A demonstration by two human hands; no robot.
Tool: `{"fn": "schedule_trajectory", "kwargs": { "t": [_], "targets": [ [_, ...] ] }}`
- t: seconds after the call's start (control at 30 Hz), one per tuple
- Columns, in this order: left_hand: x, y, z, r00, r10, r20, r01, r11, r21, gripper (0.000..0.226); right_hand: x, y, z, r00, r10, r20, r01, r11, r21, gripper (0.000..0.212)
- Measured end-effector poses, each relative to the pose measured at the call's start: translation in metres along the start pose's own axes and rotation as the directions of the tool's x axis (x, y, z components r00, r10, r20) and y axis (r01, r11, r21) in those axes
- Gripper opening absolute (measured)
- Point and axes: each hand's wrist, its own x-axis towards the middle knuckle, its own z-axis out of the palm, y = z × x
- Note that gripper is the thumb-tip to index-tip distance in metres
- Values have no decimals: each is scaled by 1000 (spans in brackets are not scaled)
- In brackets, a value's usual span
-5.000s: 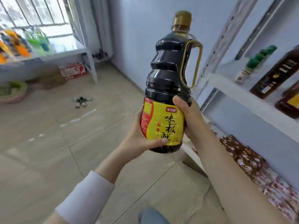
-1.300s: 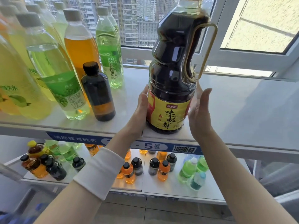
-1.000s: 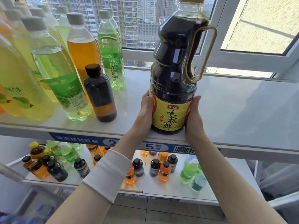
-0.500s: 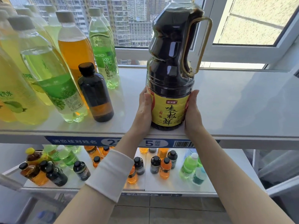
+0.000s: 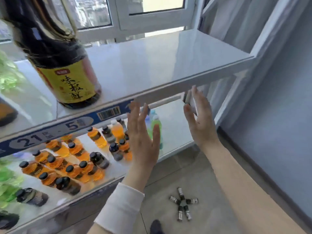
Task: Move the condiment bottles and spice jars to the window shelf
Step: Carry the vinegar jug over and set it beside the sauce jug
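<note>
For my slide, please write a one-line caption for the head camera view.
Soy sauce bottle stands on the window shelf; left hand and right hand hover open, empty, below its front edge.

White window frame [image 5: 121, 22] at the top, bright daylight coming through the glass. Pale blue wall [image 5: 278, 98] on the right. Grey tiled floor [image 5: 211, 174] below, with a dark strip along the bottom of the wall. White metal rack post [image 5: 263, 36] slanting up on the right side. Picture a bit blurry and tilted.
</note>
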Motion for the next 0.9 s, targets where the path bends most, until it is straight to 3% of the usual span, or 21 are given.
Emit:
{"fn": "schedule_trajectory", "kwargs": {
  "t": [0.1, 0.23, 0.43, 0.67, 0.77, 0.9],
  "targets": [
    [-29, 49, 44, 970, 98, 223, -106, 994, 24, 45, -55, 35, -71, 993, 48, -104, -63, 988, -144, 73],
    [-94, 137, 93, 848, 229, 477, -259, 966, -4, 44, -156, 79, -170, 958, 150, -242, -215, 938, -270, 70],
    [-225, 298, 146, 464, 471, 750, -521, 830, -198, 52, -338, 121, -314, 793, 367, -486, -568, 733, -374, 59],
    [-386, 461, 177, 10, 650, 760, -604, 610, -514, 57, -528, 124, -439, 523, 443, -728, -840, 414, -351, 57],
    [-447, 520, 186, -124, 712, 691, -576, 515, -634, 57, -591, 122, -479, 403, 458, -792, -908, 313, -280, 57],
    [-518, 597, 203, -247, 769, 589, -520, 408, -750, 57, -665, 126, -538, 274, 466, -841, -960, 190, -207, 58]
  ]
}}
